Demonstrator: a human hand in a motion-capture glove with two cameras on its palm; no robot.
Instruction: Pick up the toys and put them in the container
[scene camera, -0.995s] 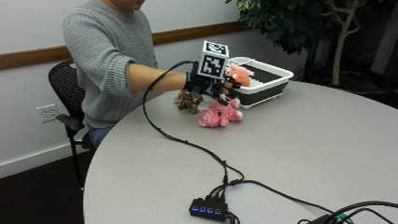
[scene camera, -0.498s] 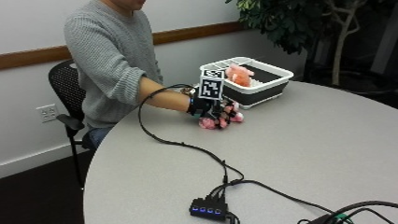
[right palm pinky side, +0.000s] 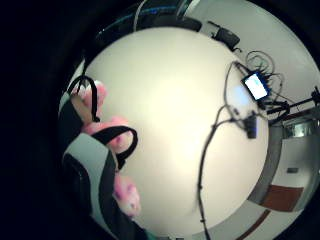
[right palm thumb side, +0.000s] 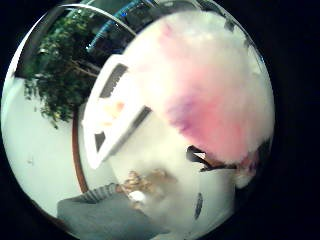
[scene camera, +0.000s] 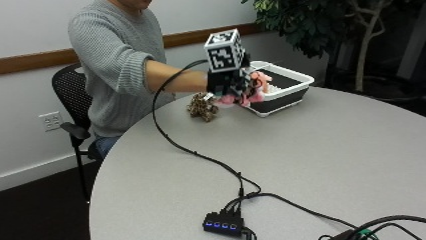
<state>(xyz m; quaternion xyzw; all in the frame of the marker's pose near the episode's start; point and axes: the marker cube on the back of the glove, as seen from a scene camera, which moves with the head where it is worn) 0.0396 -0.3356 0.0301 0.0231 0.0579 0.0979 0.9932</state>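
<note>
My gloved hand (scene camera: 229, 85), fingers curled around the pink toy (scene camera: 241, 95), has risen off the table (scene camera: 319, 165) toward the container (scene camera: 283, 92); brown toy (scene camera: 202, 106) waits behind.

A round grey desk (scene camera: 346, 145) carries everything. At its far side a white container (scene camera: 283, 93) with dark walls sits on the top. Just left of it lies a brown spotted toy (scene camera: 202, 106), apparently plush. At the near edge rests a small black hub (scene camera: 222, 223) with blue lights.
</note>
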